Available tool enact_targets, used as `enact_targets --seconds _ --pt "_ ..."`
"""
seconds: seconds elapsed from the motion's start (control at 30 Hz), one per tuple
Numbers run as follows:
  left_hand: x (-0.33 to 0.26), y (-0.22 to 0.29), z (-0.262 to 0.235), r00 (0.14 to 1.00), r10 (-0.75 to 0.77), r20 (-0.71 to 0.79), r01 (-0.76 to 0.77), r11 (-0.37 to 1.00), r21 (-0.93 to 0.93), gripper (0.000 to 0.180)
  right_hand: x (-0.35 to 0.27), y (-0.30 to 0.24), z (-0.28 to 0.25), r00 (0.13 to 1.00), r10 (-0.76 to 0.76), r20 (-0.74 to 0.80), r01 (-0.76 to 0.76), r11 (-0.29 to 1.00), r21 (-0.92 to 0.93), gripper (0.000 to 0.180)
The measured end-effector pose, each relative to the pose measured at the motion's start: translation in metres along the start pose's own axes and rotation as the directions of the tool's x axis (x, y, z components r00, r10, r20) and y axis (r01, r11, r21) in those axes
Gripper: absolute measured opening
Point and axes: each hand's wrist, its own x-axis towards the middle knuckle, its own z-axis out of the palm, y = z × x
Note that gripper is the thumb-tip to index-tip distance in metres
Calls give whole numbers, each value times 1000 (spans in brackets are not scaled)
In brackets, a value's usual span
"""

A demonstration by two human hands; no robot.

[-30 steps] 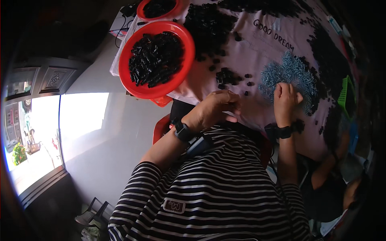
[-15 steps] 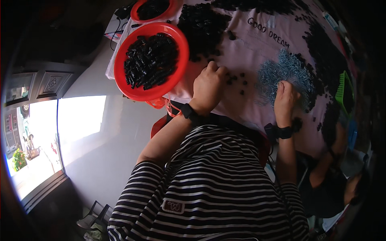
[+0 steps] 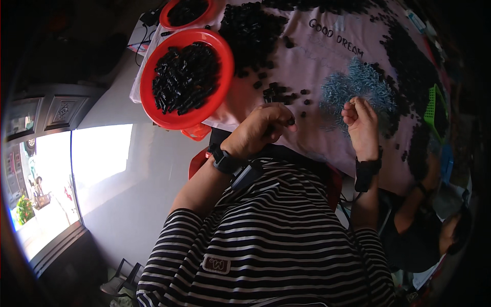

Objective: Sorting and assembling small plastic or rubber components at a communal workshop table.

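Observation:
My left hand (image 3: 258, 128) is turned with its fingers curled, and a small black piece (image 3: 291, 122) shows at the fingertips. Just beyond it lie several loose small black pieces (image 3: 276, 93) on the pink cloth (image 3: 319, 66). My right hand (image 3: 363, 128) is raised at the near edge of a heap of thin blue-grey, screw-like pieces (image 3: 358, 82). Its thumb and fingers are pinched together; whatever is between them is too small to make out. Both wrists wear dark bands.
A red basin (image 3: 225, 97) of black ribbed pieces (image 3: 186, 77) stands left of my hands, with a second red basin (image 3: 166, 21) behind it. Black heaps (image 3: 250, 30) lie at the back and right. A green basket (image 3: 433, 115) and another person's arm (image 3: 409, 212) are at right.
My left hand has come back toward me from the loose black pieces, turning, with a black piece at its fingertips. The right hand has lifted from the blue-grey heap and turned, fingers pinched.

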Motion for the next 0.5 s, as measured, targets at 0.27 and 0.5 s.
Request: enact_targets --seconds 0.27,0.5 --pt "-3 -7 10 965 -260 26 254 910 -327 23 -23 -4 26 983 29 183 -11 995 -96 20" --pt "-8 3 29 989 -142 -32 135 978 -157 26 -53 -5 62 944 -10 331 146 910 -388 18"
